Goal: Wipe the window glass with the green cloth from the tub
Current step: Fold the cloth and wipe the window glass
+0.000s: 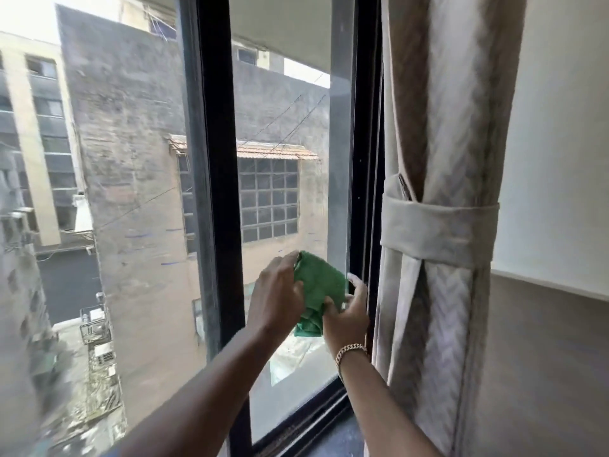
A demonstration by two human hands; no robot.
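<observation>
One green cloth [318, 288], bunched, held up in front of the lower right part of the window glass [283, 127], close to the pane; actual contact with the glass can't be told. Both hands on it: left hand [278, 293] grip clamped on the cloth's upper left edge, right hand [346, 316] grip clamped on its lower right part, one fingertip sticking up beside the right frame. One gold bracelet [350, 351] on the right wrist.

Edges: cloth sits between the black centre bar [214, 159] on the left and the black right frame [365, 143] on the right, nearer the right frame. Bottom track [306, 423] lies below the hands, well apart from the cloth. Open glass above the cloth all the way up; some free glass below.

Two panes visible, one either side of the centre bar. One beige curtain [438, 127], gathered with one tie band [438, 225], hangs just right of the frame, close to the right hand. White wall [566, 127] further right.
</observation>
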